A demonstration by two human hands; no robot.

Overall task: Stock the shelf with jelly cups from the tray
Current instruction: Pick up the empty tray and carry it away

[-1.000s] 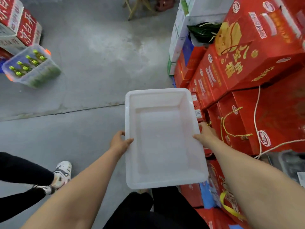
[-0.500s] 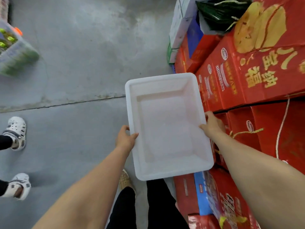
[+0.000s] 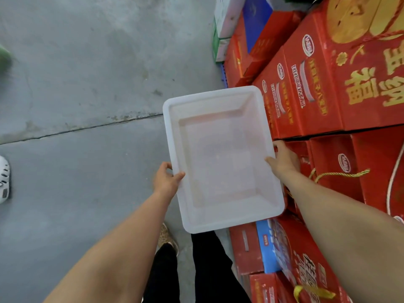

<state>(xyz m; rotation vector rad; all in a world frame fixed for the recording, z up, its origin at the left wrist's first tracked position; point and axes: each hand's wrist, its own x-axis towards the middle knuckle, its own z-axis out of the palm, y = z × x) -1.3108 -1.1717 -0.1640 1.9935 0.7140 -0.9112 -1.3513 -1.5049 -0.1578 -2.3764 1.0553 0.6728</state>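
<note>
A white plastic tray (image 3: 220, 158) is held level in front of me above the concrete floor, and nothing lies inside it. My left hand (image 3: 166, 180) grips its left rim, thumb over the edge. My right hand (image 3: 284, 159) grips the right rim, fingers curled underneath. No jelly cups and no shelf are in view.
Stacked red gift cartons (image 3: 323, 88) with gold cord handles fill the right side, right beside the tray. Grey concrete floor (image 3: 87, 84) with a crack line spreads to the left. Another person's white shoe (image 3: 4, 178) is at the left edge. My legs (image 3: 196, 270) are below the tray.
The view has swung further right and down, so the bin of green bottles has left the frame. The tray stays held in both hands, now closer to the red cartons.
</note>
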